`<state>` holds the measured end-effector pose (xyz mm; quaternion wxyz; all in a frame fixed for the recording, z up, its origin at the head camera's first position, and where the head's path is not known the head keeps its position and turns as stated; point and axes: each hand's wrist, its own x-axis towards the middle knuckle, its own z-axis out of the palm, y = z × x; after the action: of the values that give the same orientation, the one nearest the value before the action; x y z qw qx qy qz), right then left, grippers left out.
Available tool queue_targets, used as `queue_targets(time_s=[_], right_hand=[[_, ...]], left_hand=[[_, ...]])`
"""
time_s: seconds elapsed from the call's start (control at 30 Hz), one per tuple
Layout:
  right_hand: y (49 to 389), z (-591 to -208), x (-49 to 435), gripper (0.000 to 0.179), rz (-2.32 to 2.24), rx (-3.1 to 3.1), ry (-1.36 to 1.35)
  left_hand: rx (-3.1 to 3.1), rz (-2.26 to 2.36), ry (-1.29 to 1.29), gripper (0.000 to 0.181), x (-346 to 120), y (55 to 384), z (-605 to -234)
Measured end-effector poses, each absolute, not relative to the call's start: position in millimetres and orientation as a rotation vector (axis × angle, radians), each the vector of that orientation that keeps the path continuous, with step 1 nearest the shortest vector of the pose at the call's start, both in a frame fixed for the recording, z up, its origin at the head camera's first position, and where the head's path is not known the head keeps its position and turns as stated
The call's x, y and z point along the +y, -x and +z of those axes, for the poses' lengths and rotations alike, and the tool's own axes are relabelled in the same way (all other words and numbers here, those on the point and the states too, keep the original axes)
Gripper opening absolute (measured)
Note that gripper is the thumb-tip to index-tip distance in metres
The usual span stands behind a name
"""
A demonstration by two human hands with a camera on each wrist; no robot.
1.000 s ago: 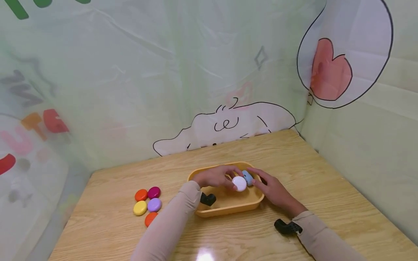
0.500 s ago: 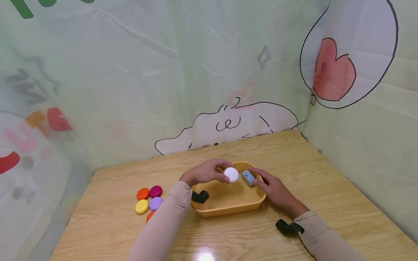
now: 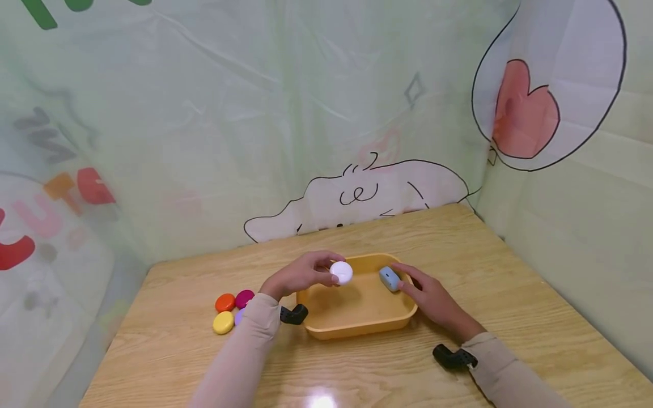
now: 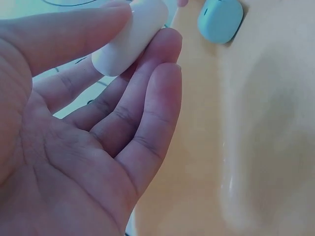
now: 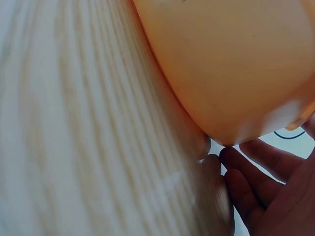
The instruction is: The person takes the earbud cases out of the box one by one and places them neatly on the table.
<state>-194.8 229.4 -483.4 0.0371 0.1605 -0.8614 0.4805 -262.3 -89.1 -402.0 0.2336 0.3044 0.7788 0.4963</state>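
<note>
My left hand [image 3: 300, 275] pinches a white round disc [image 3: 341, 273] with a thick, rounded edge between thumb and fingers. It holds the disc above the left part of a yellow-orange plastic tray [image 3: 364, 309]. In the left wrist view the disc [image 4: 129, 39] shows edge-on under the thumb. A light blue rounded case [image 3: 389, 279] with a small slot lies inside the tray at its right end. Around that end my right hand [image 3: 437, 303] holds the tray wall, thumb over the rim beside the case. The right wrist view shows its fingers [image 5: 251, 172] against the tray's outside.
Left of the tray, an orange disc [image 3: 225, 302], a yellow disc [image 3: 223, 322], a magenta disc [image 3: 245, 298] and a partly covered purple disc [image 3: 238, 317] lie on the wooden table [image 3: 168, 340]. Printed curtains [image 3: 204, 141] stand behind the table and along its sides.
My left hand has lifted the white disc away from the blue case and carried it left across the tray. Its forearm now covers the nearer orange disc. The right hand stays at the tray.
</note>
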Motion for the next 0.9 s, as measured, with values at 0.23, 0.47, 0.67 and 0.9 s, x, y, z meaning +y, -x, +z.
queue_targets(time_s=[0.23,0.47,0.67,0.9], right_hand=[[195.1,-482.2,230.3,0.05,1.445,-2.654,-0.508],[196.4,-481.6,230.8,0.05,1.435,-2.654,-0.514],[197.2,-480.8,230.3,0.051,1.446,-2.656,-0.503],[196.9,-480.7,228.7,0.05,1.431,-2.671,-0.499]], left_hand=[[2.16,1.448,-0.775,0.043,-106.3,258.3,-398.5],[2.142,1.567,-0.739,0.049,-129.1,252.3,-396.9],[2.183,1.637,-0.66,0.049,-155.1,240.0,-403.6],[2.191,1.776,-0.516,0.053,-186.0,216.1,-415.8]])
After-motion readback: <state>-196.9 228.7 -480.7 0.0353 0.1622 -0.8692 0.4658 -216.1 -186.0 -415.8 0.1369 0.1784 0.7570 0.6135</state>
